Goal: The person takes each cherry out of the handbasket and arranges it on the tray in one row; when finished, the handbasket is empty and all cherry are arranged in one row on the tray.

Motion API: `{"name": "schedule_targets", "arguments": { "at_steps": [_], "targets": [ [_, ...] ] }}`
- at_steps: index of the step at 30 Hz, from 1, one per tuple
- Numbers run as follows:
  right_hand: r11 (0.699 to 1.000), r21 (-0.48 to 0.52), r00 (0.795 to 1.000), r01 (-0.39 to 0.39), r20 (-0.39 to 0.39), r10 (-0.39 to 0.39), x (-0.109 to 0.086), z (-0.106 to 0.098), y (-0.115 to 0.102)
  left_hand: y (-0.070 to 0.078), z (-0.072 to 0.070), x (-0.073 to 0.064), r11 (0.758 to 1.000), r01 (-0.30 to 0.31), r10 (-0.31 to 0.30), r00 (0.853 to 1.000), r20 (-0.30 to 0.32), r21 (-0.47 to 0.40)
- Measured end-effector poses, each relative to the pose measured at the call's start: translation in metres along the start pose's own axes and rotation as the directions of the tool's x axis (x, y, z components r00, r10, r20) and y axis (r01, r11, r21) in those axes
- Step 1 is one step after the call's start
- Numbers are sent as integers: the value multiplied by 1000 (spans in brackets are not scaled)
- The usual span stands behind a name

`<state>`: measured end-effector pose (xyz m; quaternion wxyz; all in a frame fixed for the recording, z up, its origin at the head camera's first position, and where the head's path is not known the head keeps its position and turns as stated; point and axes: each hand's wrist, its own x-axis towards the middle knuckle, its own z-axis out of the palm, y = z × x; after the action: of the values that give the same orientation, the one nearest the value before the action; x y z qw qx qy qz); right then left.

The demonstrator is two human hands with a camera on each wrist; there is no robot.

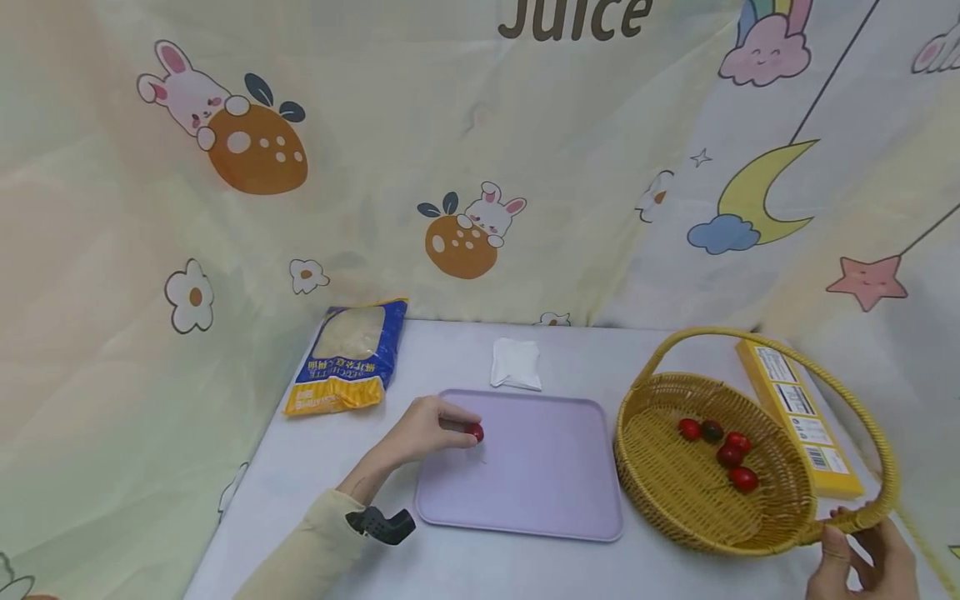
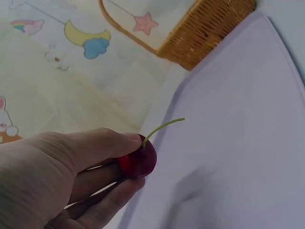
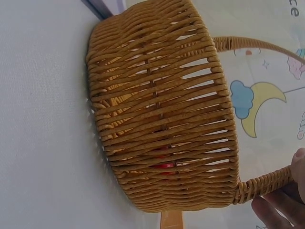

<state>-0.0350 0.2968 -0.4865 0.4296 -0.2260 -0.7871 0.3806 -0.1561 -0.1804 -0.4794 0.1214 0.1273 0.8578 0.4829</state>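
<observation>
My left hand point(image 1: 427, 429) pinches a dark red cherry point(image 1: 476, 432) between thumb and fingers, over the left part of a pale purple tray point(image 1: 532, 475). In the left wrist view the cherry point(image 2: 143, 160) has a thin green stem that points up and right. At the right, my right hand point(image 1: 873, 562) grips the base of the handle of a woven basket point(image 1: 667, 483). Several red and dark cherries point(image 1: 730, 456) lie inside it. The right wrist view shows the basket wall point(image 3: 162, 105) close up, with the fingers point(image 3: 274, 210) partly out of frame.
A blue and yellow pasta bag point(image 1: 348, 358) lies at the back left of the white table. Behind the tray sits a small white packet point(image 1: 516, 364). A yellow box point(image 1: 802, 417) stands just behind the basket, against the printed curtain point(image 1: 360, 233).
</observation>
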Motion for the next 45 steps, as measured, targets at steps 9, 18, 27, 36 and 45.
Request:
{"name": "schedule_targets", "arguments": {
  "at_steps": [9,18,27,36,45],
  "targets": [
    [1000,-18,1000,7,-9,-7,0,-1,0,-24,-8,-5,998,52,-51,999,-15,34],
    [999,-47,1000,-26,-5,26,-2,1,0,-30,-11,-8,992,86,-85,996,-8,89],
    [996,-75,998,-54,13,55,-4,-1,-1,-29,-9,-9,983,88,-86,996,-24,163],
    [991,-124,994,-60,84,71,-5,-2,-4,-23,-8,-10,971,83,-75,996,-43,223],
    [991,-121,994,-64,85,74,-4,-4,-4,-11,-8,-5,976,28,-17,998,-52,214]
  ]
}}
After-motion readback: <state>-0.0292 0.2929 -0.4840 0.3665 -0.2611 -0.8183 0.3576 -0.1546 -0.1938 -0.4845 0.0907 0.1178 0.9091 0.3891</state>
